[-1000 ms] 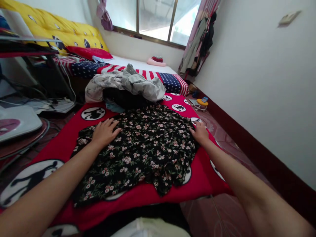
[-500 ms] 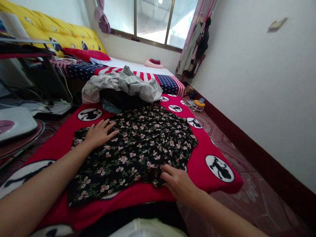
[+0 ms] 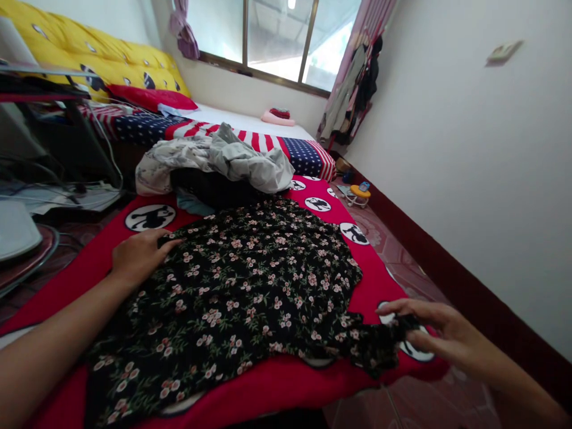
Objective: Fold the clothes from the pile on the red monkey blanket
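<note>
A black garment with small pink flowers (image 3: 250,286) lies spread on a red blanket (image 3: 268,393) printed with white circles. My left hand (image 3: 138,255) rests on the garment's far left edge with its fingers closed on the cloth. My right hand (image 3: 440,333) is at the near right corner of the blanket. Its thumb and fingers pinch a corner of the flowered garment and hold it stretched out to the right.
A heap of grey and dark clothes (image 3: 214,164) sits just beyond the garment. Behind it is a bed with a stars-and-stripes cover (image 3: 304,152). A table with cables (image 3: 53,149) stands at the left. A white wall (image 3: 469,149) and tiled floor (image 3: 402,262) run along the right.
My right hand left the garment's far right edge, came to its near hem, took a corner and drew it out to the right. My left hand slid left to the edge.
</note>
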Demonstrator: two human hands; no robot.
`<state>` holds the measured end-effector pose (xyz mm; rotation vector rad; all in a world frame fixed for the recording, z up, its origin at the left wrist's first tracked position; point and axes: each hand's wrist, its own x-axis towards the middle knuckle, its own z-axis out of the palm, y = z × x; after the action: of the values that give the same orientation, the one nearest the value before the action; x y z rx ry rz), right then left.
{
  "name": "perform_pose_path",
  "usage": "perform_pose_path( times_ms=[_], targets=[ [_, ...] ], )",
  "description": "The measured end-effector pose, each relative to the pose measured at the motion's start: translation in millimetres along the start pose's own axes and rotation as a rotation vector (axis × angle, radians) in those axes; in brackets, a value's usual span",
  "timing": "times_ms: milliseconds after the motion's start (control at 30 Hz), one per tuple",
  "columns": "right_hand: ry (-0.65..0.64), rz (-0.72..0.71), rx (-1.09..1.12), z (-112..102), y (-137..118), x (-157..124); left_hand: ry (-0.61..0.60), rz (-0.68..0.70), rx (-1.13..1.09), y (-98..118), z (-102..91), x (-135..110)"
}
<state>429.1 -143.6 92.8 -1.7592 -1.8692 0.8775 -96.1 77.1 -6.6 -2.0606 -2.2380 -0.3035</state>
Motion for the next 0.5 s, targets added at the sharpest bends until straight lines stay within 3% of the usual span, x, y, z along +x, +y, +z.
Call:
perform_pose_path(
  times_ms=[67,167,200,267,333,400,500],
  targets=[
    [0.095,0.049,0.197,-13.2,7.3,-3.0,0.070,0.010,0.026,-11.9,0.0,12.6],
    [0.350,0.163,0.443,-25.9,25.2,1.0,0.116,0.054,0.077,-29.7,3.0,34.3],
    [0.393,0.209,0.451,-27.0,32.8,5.7,0.112,0.076,0.101,-33.0,4.0,40.0],
    [0.340,0.268,0.322,-23.9,48.1,19.5,0.128,0.140,0.147,-32.3,4.8,45.8],
    [0.264,0.262,0.083,-14.9,61.2,37.0,0.190,0.223,0.140,-20.5,4.3,42.5],
    [0.344,0.231,-0.132,-2.3,69.9,56.0,0.226,0.325,0.013,0.7,3.9,30.8],
    [0.476,0.234,-0.259,18.7,72.9,85.4,0.102,0.522,-0.300,40.8,6.6,5.0]
  ],
)
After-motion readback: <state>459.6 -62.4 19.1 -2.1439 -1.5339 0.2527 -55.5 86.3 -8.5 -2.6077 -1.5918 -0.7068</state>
